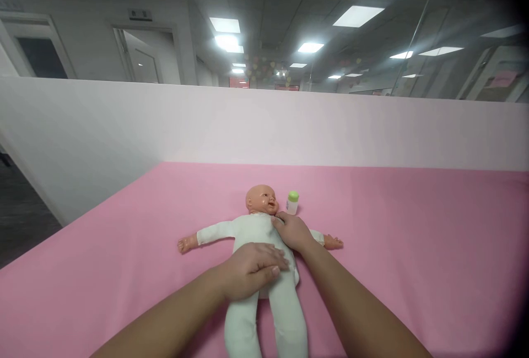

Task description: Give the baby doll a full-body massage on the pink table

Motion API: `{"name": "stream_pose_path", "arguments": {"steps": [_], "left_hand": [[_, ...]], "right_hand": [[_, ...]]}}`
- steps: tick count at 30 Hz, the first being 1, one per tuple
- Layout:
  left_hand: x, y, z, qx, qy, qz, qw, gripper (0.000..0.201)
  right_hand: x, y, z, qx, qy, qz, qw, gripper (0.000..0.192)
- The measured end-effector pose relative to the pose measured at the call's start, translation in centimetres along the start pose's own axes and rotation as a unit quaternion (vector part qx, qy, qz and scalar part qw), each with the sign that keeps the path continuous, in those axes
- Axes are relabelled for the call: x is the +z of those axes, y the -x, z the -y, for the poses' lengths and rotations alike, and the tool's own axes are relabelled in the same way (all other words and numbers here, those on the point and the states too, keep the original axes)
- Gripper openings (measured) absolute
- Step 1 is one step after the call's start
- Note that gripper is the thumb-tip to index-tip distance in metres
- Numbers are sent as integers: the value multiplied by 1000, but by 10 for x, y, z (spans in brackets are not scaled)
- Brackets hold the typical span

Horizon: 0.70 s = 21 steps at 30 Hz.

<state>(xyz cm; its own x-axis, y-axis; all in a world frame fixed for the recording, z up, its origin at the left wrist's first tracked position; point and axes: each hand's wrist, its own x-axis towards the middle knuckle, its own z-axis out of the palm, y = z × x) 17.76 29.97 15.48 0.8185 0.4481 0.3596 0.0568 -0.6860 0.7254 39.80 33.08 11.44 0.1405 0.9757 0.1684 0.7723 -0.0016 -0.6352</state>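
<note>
A baby doll [262,226] with a bare plastic head and a white cloth body lies on its back, arms spread, its head turned toward the right. My left hand [252,270] rests flat across the doll's belly, fingers stretched out. At the doll's shoulder on the right side of the view, my right hand [292,231] is closed over the cloth, thumb on the upper chest; some of its fingers are hidden. Just beyond that hand, close to the doll's head, stands a small white bottle [292,204] with a green cap.
Pink sheeting [392,248] covers the surface under the doll. A white panel [264,126] rises along the back and left side. Beyond it are a doorway [142,55], glass and ceiling lights. Dark floor [25,209] shows at the left edge.
</note>
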Motion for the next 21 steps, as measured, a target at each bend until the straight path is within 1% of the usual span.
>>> {"name": "stream_pose_path", "arguments": {"steps": [2,3,5,7,9,11,15,21], "left_hand": [[-4,-4,9,23,-39,51,998,40],[-7,-5,16,17,-62,51,997,42],[-12,-8,31,-17,-105,22,994,45],[-17,-9,47,-46,-137,8,989,55],[-21,-11,61,-67,-153,-8,986,63],[-25,-12,71,-81,-151,-31,985,64],[-31,-13,80,-111,-114,-101,982,59],[-35,-14,83,-127,-80,-129,980,49]], "right_hand": [[0,1,0,-5,-3,4,1000,38],[0,1,1,-6,-7,8,1000,39],[0,2,2,-7,-18,13,1000,39],[-1,3,3,-6,-28,12,1000,38],[-1,4,4,-4,-33,8,999,37],[-1,4,5,-2,-33,9,999,37],[-2,4,7,-2,-36,10,999,34],[-5,7,12,-4,-17,-13,1000,31]]}}
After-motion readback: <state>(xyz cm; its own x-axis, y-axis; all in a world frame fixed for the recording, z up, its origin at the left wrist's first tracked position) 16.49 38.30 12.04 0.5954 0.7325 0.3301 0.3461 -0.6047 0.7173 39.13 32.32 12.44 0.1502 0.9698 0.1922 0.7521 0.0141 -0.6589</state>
